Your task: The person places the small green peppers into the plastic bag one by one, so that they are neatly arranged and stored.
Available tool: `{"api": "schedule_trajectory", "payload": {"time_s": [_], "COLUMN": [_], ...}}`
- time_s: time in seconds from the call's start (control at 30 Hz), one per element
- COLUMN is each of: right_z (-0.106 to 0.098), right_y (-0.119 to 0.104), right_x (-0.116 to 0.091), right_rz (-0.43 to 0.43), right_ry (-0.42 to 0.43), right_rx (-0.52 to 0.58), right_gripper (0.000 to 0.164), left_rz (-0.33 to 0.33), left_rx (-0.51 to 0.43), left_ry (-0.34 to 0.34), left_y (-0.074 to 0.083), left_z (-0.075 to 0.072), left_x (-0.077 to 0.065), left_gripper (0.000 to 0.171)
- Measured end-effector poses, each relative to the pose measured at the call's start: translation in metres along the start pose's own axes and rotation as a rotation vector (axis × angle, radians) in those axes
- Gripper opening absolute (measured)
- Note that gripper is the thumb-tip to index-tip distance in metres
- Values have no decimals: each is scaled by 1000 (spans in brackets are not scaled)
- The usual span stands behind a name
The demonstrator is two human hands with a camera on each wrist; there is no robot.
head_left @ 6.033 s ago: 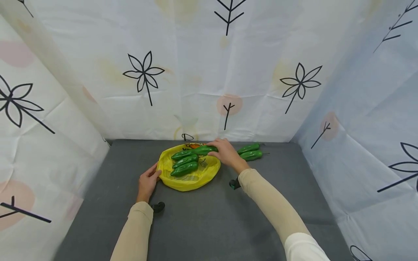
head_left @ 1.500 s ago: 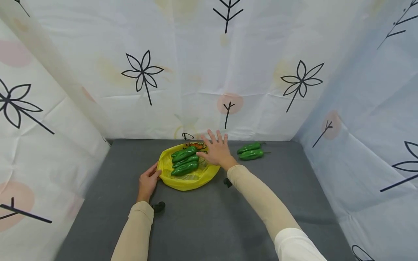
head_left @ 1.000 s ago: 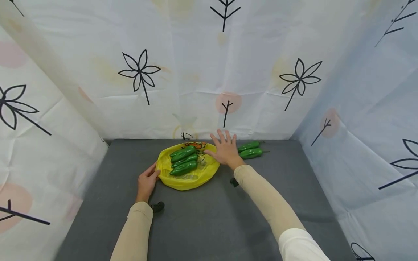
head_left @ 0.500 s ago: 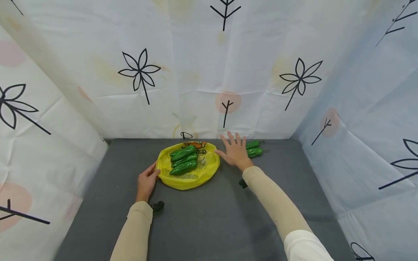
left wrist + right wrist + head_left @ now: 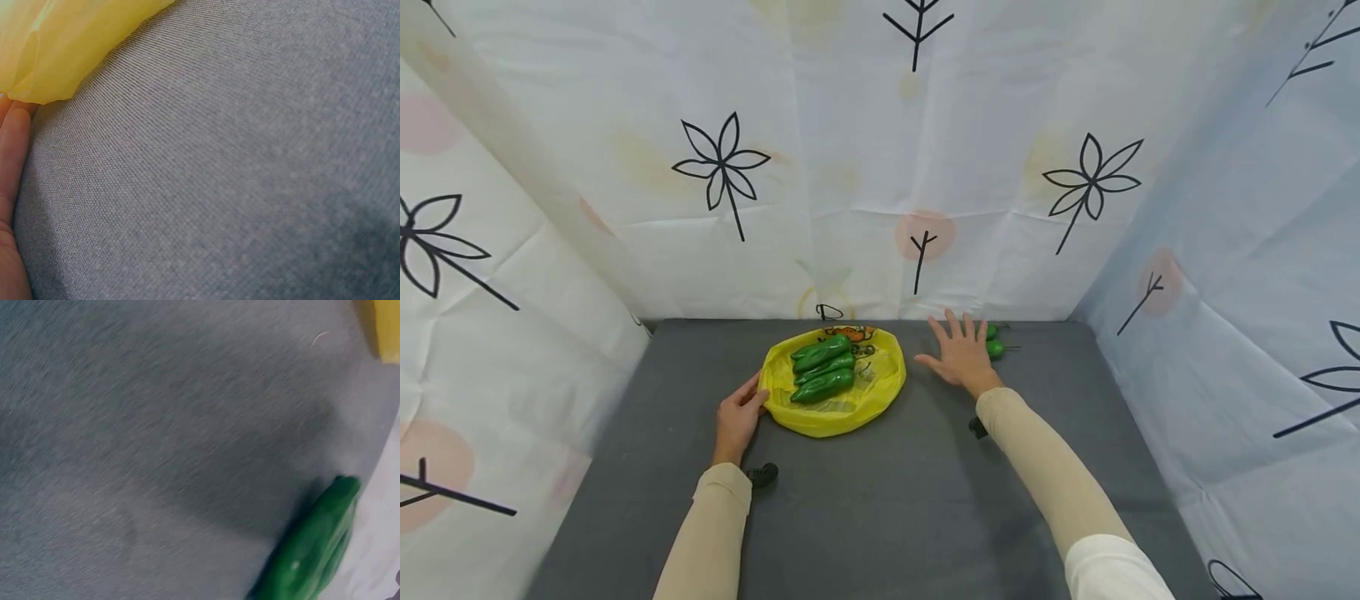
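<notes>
A yellow plastic bag (image 5: 880, 392), its mouth spread wide and its rim rolled, lies near the back of the table. Several green peppers (image 5: 823, 385) rest inside it, side by side. At the bag's left rim my left hand (image 5: 736, 421) pinches the edge; the left wrist view shows fingers (image 5: 14, 150) meeting the yellow plastic (image 5: 69, 56). To the right of the bag, my right hand (image 5: 962, 354) is held with fingers spread, holding nothing. It partly hides two more green peppers (image 5: 995, 349), one of which shows large in the right wrist view (image 5: 306, 556).
A dark grey cloth (image 5: 865, 525) covers the table. White fabric walls (image 5: 850, 208) printed with flowers and leaves enclose it at the back and both sides. The back wall stands close behind the bag and the loose peppers.
Six seconds ago my right hand held a pepper over the bag. It has since let go and moved right, fingers spread, over the loose peppers. My left hand has stayed at the rim.
</notes>
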State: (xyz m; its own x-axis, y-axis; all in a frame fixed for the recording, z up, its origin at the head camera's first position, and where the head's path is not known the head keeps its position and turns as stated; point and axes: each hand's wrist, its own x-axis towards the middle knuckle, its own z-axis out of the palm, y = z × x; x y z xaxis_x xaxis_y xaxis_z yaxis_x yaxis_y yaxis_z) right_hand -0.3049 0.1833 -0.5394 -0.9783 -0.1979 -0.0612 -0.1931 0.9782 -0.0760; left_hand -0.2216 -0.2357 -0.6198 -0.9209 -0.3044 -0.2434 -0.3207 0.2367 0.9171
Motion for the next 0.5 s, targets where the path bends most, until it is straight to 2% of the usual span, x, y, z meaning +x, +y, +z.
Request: {"api": "schedule_trajectory", "payload": {"time_s": [0.37, 0.5], "right_z": [7, 6], "right_y": [32, 38], "right_x": [-5, -7], "right_rz": [28, 37], "right_ry": [-25, -37], "right_rx": [-21, 7], "right_gripper": [92, 92], "left_rz": [4, 11], "left_rx": [-4, 8], "left_ry": [8, 19], "left_y": [-1, -1], "left_z": [2, 3], "left_x": [0, 0], "left_gripper": [48, 48]}}
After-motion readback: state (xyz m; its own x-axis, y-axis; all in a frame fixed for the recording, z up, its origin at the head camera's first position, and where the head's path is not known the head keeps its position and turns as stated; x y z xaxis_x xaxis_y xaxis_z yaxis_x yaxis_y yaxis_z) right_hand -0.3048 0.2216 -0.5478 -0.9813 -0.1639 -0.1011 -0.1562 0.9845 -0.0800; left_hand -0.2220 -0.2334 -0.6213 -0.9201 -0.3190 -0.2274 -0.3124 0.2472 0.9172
